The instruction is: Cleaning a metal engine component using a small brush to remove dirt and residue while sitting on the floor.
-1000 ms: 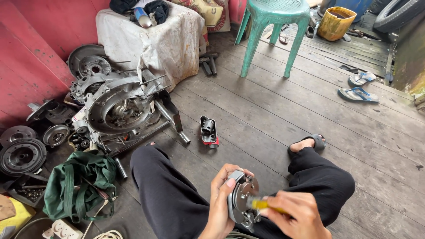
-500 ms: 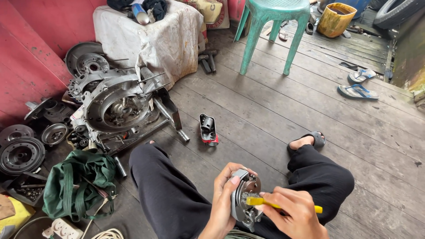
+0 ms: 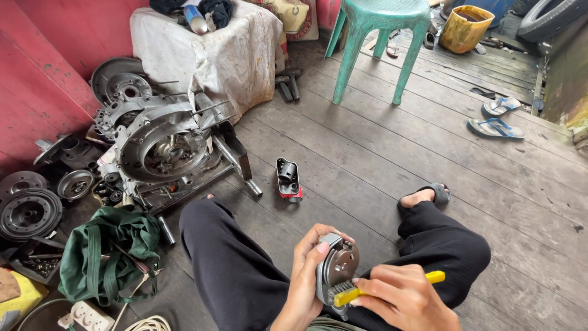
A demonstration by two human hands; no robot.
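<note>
I sit on a wooden plank floor with my legs in black trousers bent in front of me. My left hand [image 3: 308, 279] grips a round grey metal engine part [image 3: 336, 270] from its left side, holding it upright over my lap. My right hand [image 3: 401, 299] holds a yellow-handled brush [image 3: 392, 286] whose bristled end rests against the lower face of the metal part. A small black and red part [image 3: 288, 179] lies on the floor just beyond my knees.
An engine casing [image 3: 160, 144] with loose discs and pulleys [image 3: 29, 211] sits at the left by a red wall. A green cloth bag [image 3: 107, 252], a green plastic stool [image 3: 378, 37], a cloth-covered box [image 3: 214, 52], blue sandals [image 3: 496, 119] and a yellow bucket [image 3: 465, 27] surround me.
The camera has tilted slightly. My right hand has shifted the brush a little across the metal part; my left hand keeps the same grip.
</note>
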